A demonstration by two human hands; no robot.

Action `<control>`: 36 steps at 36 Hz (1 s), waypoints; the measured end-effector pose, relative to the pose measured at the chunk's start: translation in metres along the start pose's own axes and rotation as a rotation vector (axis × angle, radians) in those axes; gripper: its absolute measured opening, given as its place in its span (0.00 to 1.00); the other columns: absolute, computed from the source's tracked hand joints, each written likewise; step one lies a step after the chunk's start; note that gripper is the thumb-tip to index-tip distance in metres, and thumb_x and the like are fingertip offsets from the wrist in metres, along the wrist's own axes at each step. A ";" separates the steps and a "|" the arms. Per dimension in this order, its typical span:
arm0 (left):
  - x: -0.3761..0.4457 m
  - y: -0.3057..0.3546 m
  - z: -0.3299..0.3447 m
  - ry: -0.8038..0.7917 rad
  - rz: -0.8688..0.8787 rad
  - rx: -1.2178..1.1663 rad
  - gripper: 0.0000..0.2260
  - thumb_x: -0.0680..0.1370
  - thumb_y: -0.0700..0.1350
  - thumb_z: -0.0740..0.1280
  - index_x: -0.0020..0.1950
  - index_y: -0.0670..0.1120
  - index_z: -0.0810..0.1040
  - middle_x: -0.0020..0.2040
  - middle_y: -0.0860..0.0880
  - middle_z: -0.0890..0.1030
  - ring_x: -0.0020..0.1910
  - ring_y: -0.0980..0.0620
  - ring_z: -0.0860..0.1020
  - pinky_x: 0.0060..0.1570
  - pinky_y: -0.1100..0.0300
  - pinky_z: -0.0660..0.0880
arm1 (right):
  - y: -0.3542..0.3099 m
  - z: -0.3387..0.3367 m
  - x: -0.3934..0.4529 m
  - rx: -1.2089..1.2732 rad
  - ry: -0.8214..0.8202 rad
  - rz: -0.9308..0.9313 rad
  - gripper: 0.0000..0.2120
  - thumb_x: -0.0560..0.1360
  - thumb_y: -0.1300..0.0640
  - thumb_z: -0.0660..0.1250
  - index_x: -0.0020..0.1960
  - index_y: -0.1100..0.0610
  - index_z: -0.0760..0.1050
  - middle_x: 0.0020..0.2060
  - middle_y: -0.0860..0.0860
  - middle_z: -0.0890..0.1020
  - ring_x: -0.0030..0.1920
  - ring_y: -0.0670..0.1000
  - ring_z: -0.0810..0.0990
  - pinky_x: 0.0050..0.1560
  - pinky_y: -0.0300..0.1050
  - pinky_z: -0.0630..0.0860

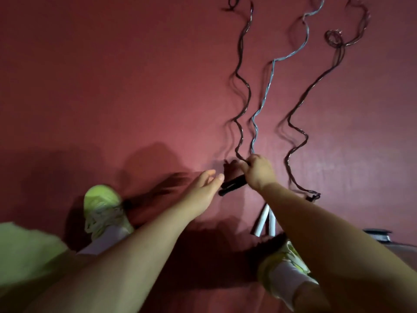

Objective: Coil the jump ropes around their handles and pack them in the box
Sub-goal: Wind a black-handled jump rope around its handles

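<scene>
While the right hand [259, 171] curls its fingers round the black handles [232, 185], holding them just above the red floor [112, 86], the left hand [204, 187] reaches toward the free end of those handles with fingers straight and slightly spread, gripping nothing; its fingertips lie just beside the handles, and I cannot tell whether they touch. From the top of the right hand a black rope [242, 86] runs away in loose waves toward the far edge of the view; close beside it a pale blue rope [267, 86] takes much the same path, kinking to the right higher up; its near end passes behind the right hand. Two white handles [262, 220] lie on the floor under the right forearm, touching and splayed in a narrow V; whether the blue rope joins them is hidden by the arm. Further right a second dark rope [300, 114] snakes across the floor, doubled along most of its length, with a small tight coil [334, 37] near its far end and a dark knot-like bunch at its near end, beside the right forearm. Two yellow-green shoes with white socks show: the left shoe [102, 206] beside the left forearm, the right shoe [291, 256] partly under the right arm. At the right edge a dark flat object [379, 236] lies on the floor; too little shows to name it; no box can be made out with certainty.
</scene>
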State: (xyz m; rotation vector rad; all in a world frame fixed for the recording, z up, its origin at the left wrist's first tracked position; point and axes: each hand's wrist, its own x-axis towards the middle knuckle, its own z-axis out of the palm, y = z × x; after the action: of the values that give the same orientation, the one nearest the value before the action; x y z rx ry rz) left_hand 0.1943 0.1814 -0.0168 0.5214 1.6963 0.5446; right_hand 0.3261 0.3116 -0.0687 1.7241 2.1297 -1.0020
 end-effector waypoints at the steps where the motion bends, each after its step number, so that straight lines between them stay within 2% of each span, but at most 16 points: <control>1: -0.004 0.006 -0.004 0.011 0.019 -0.012 0.21 0.81 0.54 0.58 0.73 0.49 0.66 0.72 0.51 0.70 0.68 0.57 0.68 0.58 0.69 0.59 | -0.009 -0.007 -0.008 0.105 -0.038 0.018 0.13 0.80 0.52 0.62 0.48 0.62 0.78 0.46 0.63 0.79 0.49 0.61 0.76 0.47 0.48 0.70; 4: -0.027 0.028 -0.018 0.075 0.092 0.007 0.25 0.79 0.60 0.60 0.72 0.50 0.69 0.71 0.50 0.71 0.65 0.59 0.68 0.58 0.69 0.60 | -0.036 -0.036 -0.039 0.359 -0.155 0.057 0.15 0.82 0.50 0.57 0.40 0.56 0.72 0.46 0.57 0.82 0.46 0.57 0.78 0.33 0.37 0.73; 5: -0.037 0.034 -0.024 0.093 0.110 0.015 0.29 0.74 0.65 0.58 0.71 0.52 0.69 0.71 0.51 0.71 0.67 0.57 0.68 0.61 0.66 0.61 | -0.043 -0.045 -0.049 0.448 -0.172 0.061 0.16 0.82 0.49 0.56 0.40 0.56 0.71 0.47 0.57 0.83 0.47 0.58 0.80 0.37 0.36 0.76; 7: -0.048 0.045 -0.034 0.090 0.120 0.033 0.33 0.70 0.69 0.56 0.71 0.56 0.69 0.72 0.53 0.70 0.71 0.54 0.67 0.70 0.59 0.60 | -0.059 -0.063 -0.066 0.602 -0.209 0.054 0.17 0.82 0.47 0.55 0.42 0.57 0.70 0.45 0.58 0.84 0.46 0.59 0.82 0.50 0.48 0.80; 8: -0.056 0.051 -0.040 0.091 0.143 0.050 0.30 0.73 0.68 0.57 0.71 0.57 0.69 0.73 0.53 0.69 0.72 0.54 0.65 0.72 0.57 0.58 | -0.069 -0.076 -0.078 0.660 -0.224 0.040 0.16 0.83 0.48 0.55 0.43 0.57 0.70 0.43 0.58 0.84 0.43 0.58 0.82 0.49 0.52 0.80; 10: -0.074 0.062 -0.051 0.091 0.212 0.123 0.23 0.80 0.61 0.56 0.73 0.55 0.67 0.74 0.53 0.67 0.73 0.53 0.63 0.73 0.57 0.56 | -0.087 -0.099 -0.103 0.764 -0.231 0.013 0.13 0.84 0.49 0.54 0.46 0.56 0.69 0.40 0.57 0.84 0.38 0.56 0.81 0.40 0.50 0.81; 12: -0.095 0.077 -0.060 0.052 0.263 0.207 0.22 0.80 0.61 0.56 0.72 0.55 0.69 0.72 0.54 0.69 0.72 0.54 0.65 0.72 0.58 0.57 | -0.101 -0.120 -0.124 0.829 -0.203 -0.021 0.13 0.84 0.49 0.54 0.49 0.57 0.69 0.39 0.58 0.84 0.35 0.55 0.81 0.34 0.46 0.79; 14: -0.119 0.093 -0.068 -0.035 0.297 0.252 0.20 0.76 0.66 0.57 0.62 0.58 0.76 0.62 0.55 0.77 0.64 0.54 0.73 0.65 0.58 0.66 | -0.114 -0.138 -0.144 0.868 -0.167 -0.045 0.14 0.84 0.49 0.54 0.52 0.59 0.69 0.37 0.57 0.84 0.34 0.56 0.81 0.32 0.45 0.79; 16: -0.147 0.107 -0.071 -0.110 0.338 0.363 0.14 0.75 0.64 0.62 0.47 0.55 0.76 0.43 0.58 0.80 0.44 0.58 0.77 0.46 0.61 0.71 | -0.125 -0.154 -0.168 0.904 -0.134 -0.059 0.14 0.84 0.48 0.53 0.53 0.59 0.69 0.35 0.56 0.84 0.33 0.56 0.81 0.31 0.45 0.78; 18: -0.165 0.114 -0.071 -0.156 0.364 0.482 0.12 0.73 0.60 0.69 0.43 0.53 0.74 0.33 0.58 0.78 0.32 0.59 0.74 0.36 0.61 0.69 | -0.132 -0.167 -0.190 0.971 -0.125 -0.056 0.14 0.84 0.48 0.53 0.50 0.56 0.69 0.35 0.56 0.82 0.35 0.57 0.82 0.30 0.43 0.77; 20: -0.181 0.116 -0.070 -0.182 0.366 0.517 0.14 0.71 0.57 0.72 0.44 0.51 0.73 0.31 0.55 0.78 0.28 0.56 0.74 0.34 0.60 0.70 | -0.138 -0.177 -0.212 1.041 -0.160 -0.047 0.14 0.84 0.47 0.53 0.47 0.55 0.69 0.36 0.57 0.82 0.35 0.57 0.82 0.27 0.41 0.74; 25: -0.232 0.118 -0.070 -0.394 0.301 0.154 0.07 0.80 0.46 0.64 0.46 0.46 0.69 0.24 0.56 0.66 0.20 0.59 0.63 0.31 0.60 0.75 | -0.133 -0.188 -0.255 0.937 -0.078 -0.121 0.13 0.83 0.47 0.56 0.47 0.55 0.73 0.38 0.50 0.79 0.33 0.49 0.80 0.43 0.49 0.77; 28: -0.256 0.119 -0.076 -0.563 0.216 -0.011 0.09 0.77 0.50 0.64 0.43 0.45 0.70 0.24 0.54 0.64 0.19 0.59 0.61 0.31 0.59 0.76 | -0.121 -0.187 -0.263 0.881 0.030 -0.260 0.10 0.82 0.46 0.55 0.52 0.47 0.73 0.51 0.49 0.80 0.48 0.47 0.79 0.54 0.47 0.72; 31: -0.272 0.120 -0.081 -0.701 0.181 -0.110 0.11 0.74 0.52 0.62 0.43 0.44 0.72 0.25 0.52 0.66 0.20 0.58 0.64 0.31 0.58 0.78 | -0.113 -0.185 -0.272 0.789 -0.018 -0.390 0.19 0.76 0.36 0.52 0.59 0.40 0.74 0.60 0.44 0.79 0.61 0.42 0.76 0.62 0.42 0.70; 34: -0.275 0.120 -0.083 -0.756 0.164 -0.238 0.13 0.75 0.52 0.61 0.43 0.42 0.74 0.26 0.50 0.69 0.21 0.55 0.70 0.30 0.57 0.78 | -0.112 -0.183 -0.275 0.658 -0.091 -0.385 0.26 0.73 0.26 0.50 0.54 0.40 0.78 0.57 0.39 0.80 0.60 0.39 0.75 0.63 0.43 0.69; 36: -0.272 0.118 -0.084 -0.751 0.151 -0.321 0.14 0.74 0.52 0.61 0.45 0.41 0.75 0.27 0.49 0.70 0.23 0.54 0.72 0.30 0.57 0.79 | -0.118 -0.184 -0.275 0.579 -0.105 -0.394 0.27 0.73 0.30 0.48 0.47 0.44 0.80 0.48 0.40 0.82 0.52 0.36 0.78 0.58 0.39 0.71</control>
State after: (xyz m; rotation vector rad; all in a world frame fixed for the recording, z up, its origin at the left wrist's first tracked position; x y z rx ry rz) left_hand 0.1663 0.1025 0.2802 0.5336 0.8427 0.6161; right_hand 0.3389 0.2044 0.2653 1.4185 2.3053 -1.9261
